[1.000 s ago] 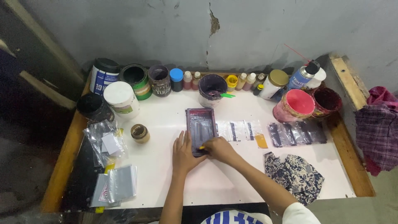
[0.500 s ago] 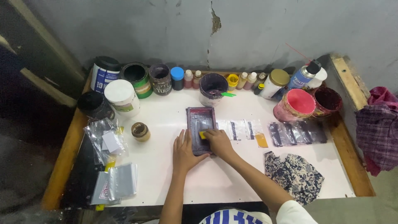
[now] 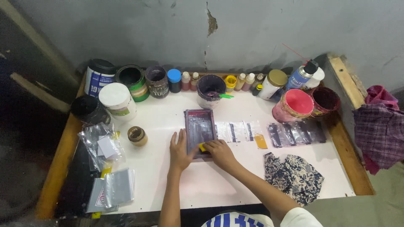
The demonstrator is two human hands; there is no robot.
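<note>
**Squeegee pulled back to the near end of the frame**

Sliding back toward me, the small yellow squeegee [image 3: 203,147] is now sitting at the near end of the purple rectangular screen frame [image 3: 200,132] at mid-table; half a second ago I was seeing it higher up. My right hand [image 3: 219,152] is pinching it. My left hand [image 3: 180,150] is lying spread, bracing the frame's left edge. Clear printed sleeves [image 3: 240,131] are lying just right.

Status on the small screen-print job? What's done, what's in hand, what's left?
Done, apparently: a row of clear printed packets and a darker row lie to the right of the frame. In hand: the left hand steadies the small purple-stained screen frame flat on the white table, while the right hand presses a yellow squeegee at its near end. Left: a pile of clear bags sits at the table's left side.
</note>
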